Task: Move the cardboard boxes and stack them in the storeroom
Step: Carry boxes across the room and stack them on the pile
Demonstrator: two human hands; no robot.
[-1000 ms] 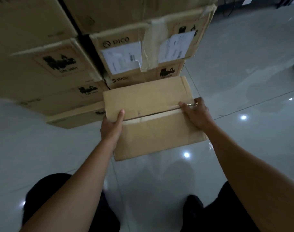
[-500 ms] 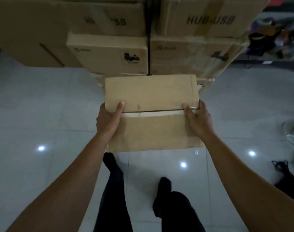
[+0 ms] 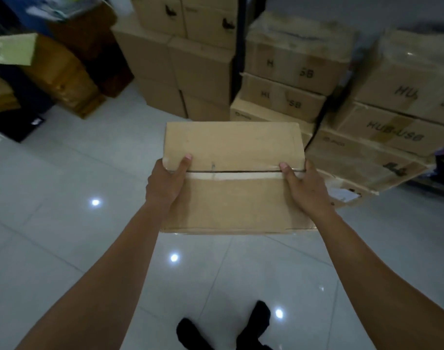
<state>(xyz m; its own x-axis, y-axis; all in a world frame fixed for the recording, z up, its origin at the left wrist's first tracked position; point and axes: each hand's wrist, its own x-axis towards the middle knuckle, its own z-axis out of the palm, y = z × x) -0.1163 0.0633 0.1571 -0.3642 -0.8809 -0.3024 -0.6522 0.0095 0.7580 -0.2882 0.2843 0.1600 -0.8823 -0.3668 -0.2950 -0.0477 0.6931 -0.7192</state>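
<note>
Cardboard box (image 3: 236, 147) held aloft over tiled floor (image 3: 64, 223), between grips: left grip (image 3: 165, 184) clasps its 9 o'clock edge, right grip (image 3: 307, 190) its 3 o'clock edge. Stacked boxes (image 3: 286, 61) at 12 o'clock.

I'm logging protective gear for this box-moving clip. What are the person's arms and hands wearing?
The left hand and right hand are bare: no gloves, no watch or band at either wrist. The left forearm and right forearm are uncovered, no sleeve in view.
</note>
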